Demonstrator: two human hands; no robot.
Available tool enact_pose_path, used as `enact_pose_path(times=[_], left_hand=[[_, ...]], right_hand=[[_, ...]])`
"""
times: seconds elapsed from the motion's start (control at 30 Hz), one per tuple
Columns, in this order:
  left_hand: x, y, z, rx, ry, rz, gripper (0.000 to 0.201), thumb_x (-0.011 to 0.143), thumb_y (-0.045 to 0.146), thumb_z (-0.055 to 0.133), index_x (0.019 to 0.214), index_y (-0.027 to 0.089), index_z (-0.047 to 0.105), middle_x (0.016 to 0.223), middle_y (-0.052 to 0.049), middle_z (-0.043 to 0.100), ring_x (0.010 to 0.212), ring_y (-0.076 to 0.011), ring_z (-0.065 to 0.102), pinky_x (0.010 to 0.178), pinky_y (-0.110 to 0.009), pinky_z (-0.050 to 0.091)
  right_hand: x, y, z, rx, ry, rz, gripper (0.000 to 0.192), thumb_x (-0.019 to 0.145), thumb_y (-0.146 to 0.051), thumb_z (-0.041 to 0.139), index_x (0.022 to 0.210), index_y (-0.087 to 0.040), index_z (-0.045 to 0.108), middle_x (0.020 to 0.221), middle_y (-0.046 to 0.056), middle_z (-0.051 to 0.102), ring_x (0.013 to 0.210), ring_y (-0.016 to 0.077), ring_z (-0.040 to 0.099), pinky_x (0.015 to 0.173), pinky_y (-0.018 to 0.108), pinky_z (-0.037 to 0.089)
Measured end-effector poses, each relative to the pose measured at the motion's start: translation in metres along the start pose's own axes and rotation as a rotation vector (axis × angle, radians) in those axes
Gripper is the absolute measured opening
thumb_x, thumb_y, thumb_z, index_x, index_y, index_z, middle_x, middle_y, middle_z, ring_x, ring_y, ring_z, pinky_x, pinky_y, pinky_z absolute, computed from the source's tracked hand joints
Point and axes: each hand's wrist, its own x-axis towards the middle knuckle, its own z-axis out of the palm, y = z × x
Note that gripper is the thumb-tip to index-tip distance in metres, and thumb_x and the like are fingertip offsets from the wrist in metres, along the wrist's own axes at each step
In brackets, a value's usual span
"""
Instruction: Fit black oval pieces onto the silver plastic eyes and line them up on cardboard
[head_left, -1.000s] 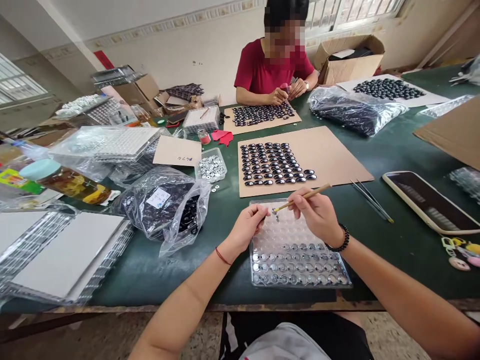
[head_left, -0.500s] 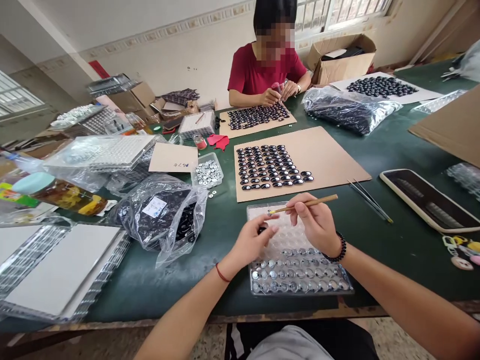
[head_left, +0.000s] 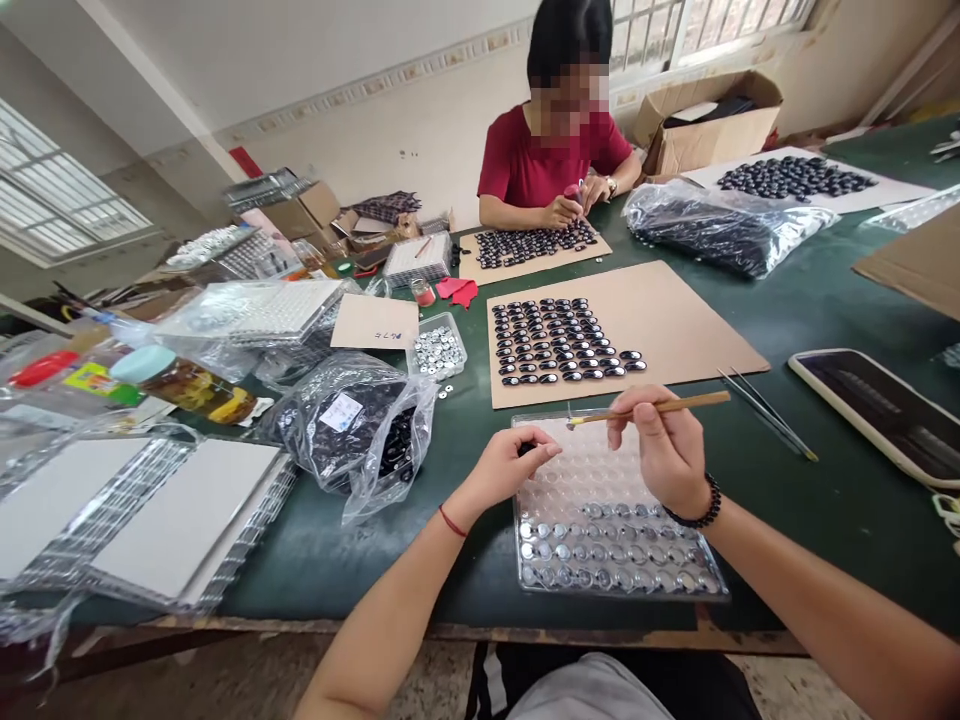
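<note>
My right hand (head_left: 671, 450) grips a thin wooden stick (head_left: 694, 401) whose yellow tip, with a small bit at its end, points left. In my left hand (head_left: 506, 468) a small black piece (head_left: 527, 449) is pinched, mostly hidden by the fingers. Both hands are over a clear plastic tray (head_left: 622, 580) of round pockets. Its nearer rows hold silvery round pieces; the farther pockets look pale. Beyond it lies a cardboard sheet (head_left: 697, 330) with rows of glossy black oval pieces (head_left: 559, 335) on its left part.
Left of the tray are an open bag of black pieces (head_left: 330, 430) and a box of silvery discs (head_left: 439, 345). Tweezers (head_left: 769, 412) and a phone (head_left: 877, 410) lie right. Across the table, a person in red (head_left: 510, 160) handles black pieces on another board.
My right hand and the stick have moved right, so the tip is now apart from my left hand. My left fingers have closed together more. The view has shifted slightly left.
</note>
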Motion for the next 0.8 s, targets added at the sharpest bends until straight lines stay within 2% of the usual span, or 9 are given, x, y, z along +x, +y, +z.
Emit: enact_pose_path(times=[0.1, 0.2, 0.33, 0.53, 0.6, 0.7, 0.73, 0.8], left_hand=[[0.002, 0.000, -0.006, -0.070, 0.027, -0.036, 0.030, 0.073, 0.039, 0.056, 0.087, 0.015, 0.064, 0.060, 0.003, 0.047, 0.048, -0.0059, 0.037, 0.046, -0.020, 0.030], [0.002, -0.002, 0.000, -0.236, 0.034, -0.082, 0.035, 0.073, 0.038, 0.056, 0.101, 0.017, 0.061, 0.056, 0.005, 0.042, 0.046, -0.0046, 0.033, 0.045, -0.019, 0.027], [0.000, -0.003, 0.010, -0.318, 0.043, -0.111, 0.031, 0.072, 0.036, 0.059, 0.094, 0.015, 0.063, 0.054, 0.005, 0.039, 0.045, -0.0037, 0.032, 0.044, -0.019, 0.025], [-0.002, -0.002, 0.010, -0.264, 0.051, -0.086, 0.031, 0.072, 0.036, 0.059, 0.092, 0.014, 0.064, 0.059, 0.003, 0.046, 0.046, -0.0043, 0.036, 0.043, -0.019, 0.028], [-0.003, -0.001, 0.006, -0.218, 0.018, -0.101, 0.031, 0.071, 0.037, 0.060, 0.090, 0.014, 0.065, 0.059, 0.002, 0.047, 0.046, -0.0046, 0.037, 0.043, -0.019, 0.029], [-0.001, -0.001, -0.008, -0.175, -0.095, -0.111, 0.028, 0.068, 0.034, 0.063, 0.087, 0.014, 0.067, 0.058, 0.001, 0.049, 0.047, -0.0050, 0.037, 0.043, -0.018, 0.030], [0.001, -0.002, -0.015, -0.227, -0.084, -0.114, 0.027, 0.068, 0.034, 0.063, 0.087, 0.014, 0.067, 0.055, 0.002, 0.047, 0.046, -0.0045, 0.036, 0.041, -0.017, 0.028], [0.006, -0.005, -0.031, -0.482, 0.053, -0.106, 0.028, 0.072, 0.034, 0.061, 0.091, 0.015, 0.065, 0.049, 0.006, 0.039, 0.040, -0.0032, 0.029, 0.037, -0.016, 0.022]], right_hand=[[0.002, -0.001, -0.001, 0.016, 0.015, 0.007, 0.019, 0.090, -0.026, 0.039, 0.084, -0.016, 0.054, 0.067, 0.002, 0.050, 0.049, 0.0111, 0.050, 0.046, 0.026, 0.039], [0.000, -0.002, 0.001, -0.006, -0.072, 0.031, 0.019, 0.091, -0.026, 0.039, 0.085, -0.016, 0.054, 0.066, 0.001, 0.050, 0.049, 0.0110, 0.049, 0.048, 0.026, 0.040], [-0.004, -0.002, 0.005, -0.015, -0.141, 0.052, 0.020, 0.091, -0.028, 0.038, 0.085, -0.017, 0.054, 0.066, 0.001, 0.049, 0.049, 0.0109, 0.049, 0.048, 0.026, 0.039], [-0.006, 0.002, 0.006, -0.008, -0.153, 0.149, 0.022, 0.090, -0.032, 0.040, 0.084, -0.017, 0.054, 0.063, 0.001, 0.049, 0.050, 0.0117, 0.049, 0.049, 0.026, 0.040], [-0.004, 0.004, 0.004, 0.055, -0.117, 0.210, 0.022, 0.090, -0.033, 0.041, 0.083, -0.016, 0.054, 0.062, 0.001, 0.049, 0.050, 0.0119, 0.049, 0.046, 0.026, 0.040], [0.001, 0.006, 0.000, 0.196, -0.028, 0.329, 0.023, 0.089, -0.033, 0.042, 0.081, -0.016, 0.054, 0.062, 0.001, 0.049, 0.047, 0.0110, 0.047, 0.041, 0.023, 0.038], [0.003, 0.006, -0.001, 0.232, -0.006, 0.363, 0.023, 0.089, -0.033, 0.042, 0.080, -0.016, 0.054, 0.062, 0.001, 0.049, 0.046, 0.0105, 0.046, 0.039, 0.022, 0.037], [0.005, 0.006, -0.003, 0.275, 0.013, 0.405, 0.023, 0.089, -0.033, 0.043, 0.079, -0.016, 0.055, 0.063, 0.001, 0.049, 0.045, 0.0097, 0.046, 0.038, 0.021, 0.036]])
